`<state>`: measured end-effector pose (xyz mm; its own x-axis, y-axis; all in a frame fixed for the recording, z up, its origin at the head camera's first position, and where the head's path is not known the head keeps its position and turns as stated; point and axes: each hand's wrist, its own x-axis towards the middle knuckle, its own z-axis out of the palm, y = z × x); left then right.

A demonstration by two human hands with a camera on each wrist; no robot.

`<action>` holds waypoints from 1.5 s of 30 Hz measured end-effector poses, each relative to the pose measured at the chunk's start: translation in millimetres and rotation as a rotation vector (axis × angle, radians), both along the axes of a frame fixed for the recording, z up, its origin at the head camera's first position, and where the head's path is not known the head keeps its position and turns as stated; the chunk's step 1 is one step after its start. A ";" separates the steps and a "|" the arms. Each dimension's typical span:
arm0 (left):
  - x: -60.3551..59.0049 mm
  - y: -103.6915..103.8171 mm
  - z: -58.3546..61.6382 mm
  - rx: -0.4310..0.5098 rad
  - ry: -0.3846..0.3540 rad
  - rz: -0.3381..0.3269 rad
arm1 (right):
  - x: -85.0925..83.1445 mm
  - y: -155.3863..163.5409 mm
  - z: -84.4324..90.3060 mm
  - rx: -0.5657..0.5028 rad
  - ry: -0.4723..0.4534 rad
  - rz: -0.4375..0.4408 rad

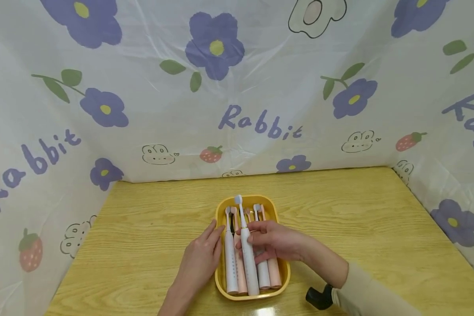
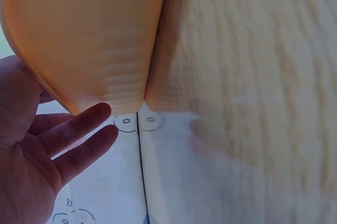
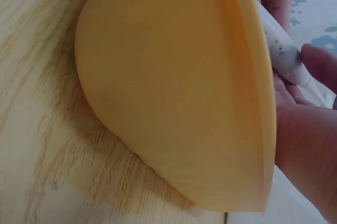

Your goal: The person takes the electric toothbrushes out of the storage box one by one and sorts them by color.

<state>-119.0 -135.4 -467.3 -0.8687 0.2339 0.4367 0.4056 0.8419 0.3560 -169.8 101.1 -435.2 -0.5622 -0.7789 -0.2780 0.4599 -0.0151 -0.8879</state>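
In the head view my right hand (image 1: 274,240) holds a white electric toothbrush (image 1: 249,261) between thumb and fingers, its brush head pointing away from me. It overlaps the yellow container (image 1: 253,298), where more electric toothbrushes lie side by side: a white one (image 1: 231,263) at the left, pink ones such as the one (image 1: 274,273) at the right, and a white one (image 1: 263,275) between. My left hand (image 1: 199,256) rests against the container's left rim, its fingers (image 2: 79,129) extended in the left wrist view. The right wrist view shows the held handle (image 3: 281,45) beyond the container wall.
The container stands on a wood-grain table (image 1: 162,219). A patterned white sheet (image 1: 256,87) hangs behind and at both sides. A black device (image 1: 319,297) is worn at my right wrist, by the sleeve (image 1: 367,289).
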 end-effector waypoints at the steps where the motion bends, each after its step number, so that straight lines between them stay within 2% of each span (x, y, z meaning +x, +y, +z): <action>1: -0.3 -0.2 -0.4 0.003 0.003 0.001 | 0.9 -0.4 0.5 0.007 0.013 -0.004; 8: -0.9 -1.0 -1.9 0.008 0.031 -0.011 | 2.5 3.2 7.2 0.043 0.078 -0.058; 22: -0.1 -2.6 -2.5 0.001 0.023 -0.009 | -18.6 47.8 27.3 -0.058 0.182 -0.254; 28: -0.7 -2.9 -4.1 0.003 0.034 -0.012 | -31.1 73.7 36.1 -0.004 0.236 -0.343; 32: -0.7 -2.6 -4.6 0.005 0.028 -0.007 | -40.7 88.4 38.7 0.045 0.266 -0.433; 35: 0.1 -2.1 -3.7 0.006 0.009 0.002 | -47.5 95.4 37.3 0.117 0.333 -0.514; 40: 0.5 -1.9 -3.7 0.012 0.003 0.014 | -57.3 97.5 27.2 0.305 0.522 -0.636; 45: 0.4 -2.1 -5.3 0.025 0.017 0.015 | -66.5 97.0 9.7 0.395 0.692 -0.734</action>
<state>-118.7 -137.4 -472.7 -0.8646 0.2099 0.4565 0.3991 0.8389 0.3702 -236.4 198.1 -425.4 -0.9861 -0.1133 0.1219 -0.1479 0.2617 -0.9537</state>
